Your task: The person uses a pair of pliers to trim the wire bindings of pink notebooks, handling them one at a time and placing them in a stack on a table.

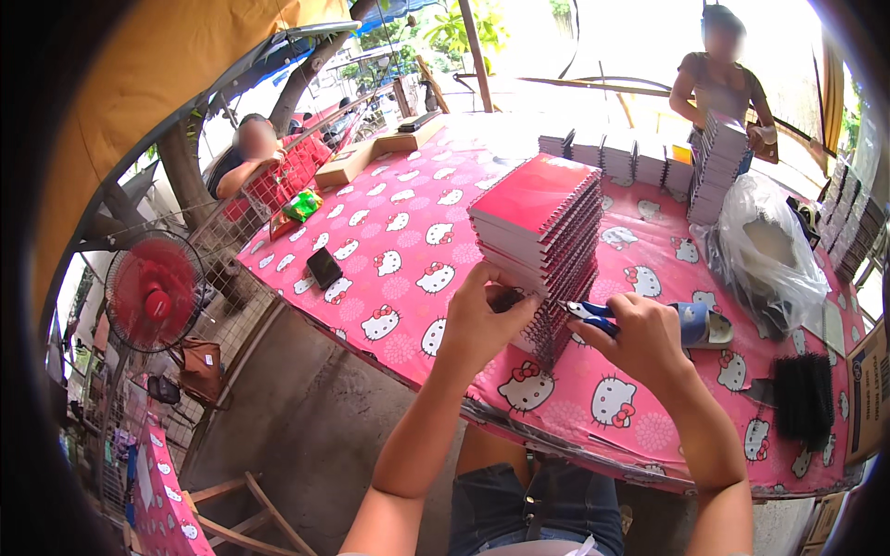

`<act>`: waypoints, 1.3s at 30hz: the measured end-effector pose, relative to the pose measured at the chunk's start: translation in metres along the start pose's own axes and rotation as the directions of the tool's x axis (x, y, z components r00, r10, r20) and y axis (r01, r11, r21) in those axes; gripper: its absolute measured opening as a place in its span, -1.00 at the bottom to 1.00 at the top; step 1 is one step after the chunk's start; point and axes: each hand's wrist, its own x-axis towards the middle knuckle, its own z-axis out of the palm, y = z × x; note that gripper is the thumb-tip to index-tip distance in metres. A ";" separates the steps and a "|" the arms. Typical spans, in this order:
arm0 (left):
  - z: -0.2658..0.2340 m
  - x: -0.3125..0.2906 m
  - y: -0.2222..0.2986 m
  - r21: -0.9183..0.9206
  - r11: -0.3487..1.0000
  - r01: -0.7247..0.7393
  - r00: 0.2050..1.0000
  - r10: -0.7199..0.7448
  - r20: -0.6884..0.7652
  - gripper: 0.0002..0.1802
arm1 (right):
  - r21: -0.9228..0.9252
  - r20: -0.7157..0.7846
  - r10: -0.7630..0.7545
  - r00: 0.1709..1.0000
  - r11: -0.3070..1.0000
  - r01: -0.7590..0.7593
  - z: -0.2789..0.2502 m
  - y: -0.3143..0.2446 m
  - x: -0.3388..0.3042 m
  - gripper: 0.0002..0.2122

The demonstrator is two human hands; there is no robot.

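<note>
A tall stack of spiral-bound notebooks [538,199] with red covers stands near the table's front edge, black coils facing right. My left hand [487,320] is at the stack's near left corner, thumb and fingers closed on the edge of a notebook low in the pile. In my right hand [640,338] is a pair of pliers with blue handles [603,320]. The jaws point left and meet the coil ends at the stack's near corner. Whether they grip a wire is too small to tell.
A pink patterned cloth covers the table [399,246]. On it lie a phone [324,268], a blue-and-beige object [702,325], a clear plastic bag [774,250] and a black bristly bundle [804,398]. More notebooks [718,171] stand at the back. Two people stand beyond; a fan [156,292] is left.
</note>
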 end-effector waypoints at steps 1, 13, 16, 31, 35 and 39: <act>0.000 -0.001 0.002 -0.010 0.999 0.037 0.999 -0.037 0.005 -0.59 | -0.048 -0.147 -0.092 0.985 0.995 0.086 0.006 0.007 -0.003 -0.49; 0.000 -0.002 0.003 -0.006 0.977 0.215 0.976 -0.215 0.023 -0.55 | -0.026 -0.028 -0.027 0.999 0.999 0.026 0.008 0.008 -0.007 -0.50; 0.004 -0.006 0.000 -0.101 0.972 0.213 0.977 -0.210 0.036 -0.55 | -0.149 -0.289 -0.253 0.923 0.965 0.218 0.013 0.014 -0.002 -0.51; 0.010 -0.009 -0.012 -0.067 0.987 0.143 0.988 -0.139 0.061 -0.57 | -0.187 -0.276 -0.268 0.923 0.957 0.222 0.023 0.016 -0.003 -0.49; 0.010 -0.006 -0.017 -0.037 0.993 0.109 0.991 -0.106 0.086 -0.55 | -0.032 0.067 -0.038 0.997 0.999 0.040 0.023 0.011 -0.003 -0.50; 0.005 -0.007 -0.021 -0.030 0.984 0.173 0.982 -0.170 0.081 -0.54 | -0.011 -0.046 -0.082 0.996 0.997 0.082 0.028 0.017 -0.015 -0.49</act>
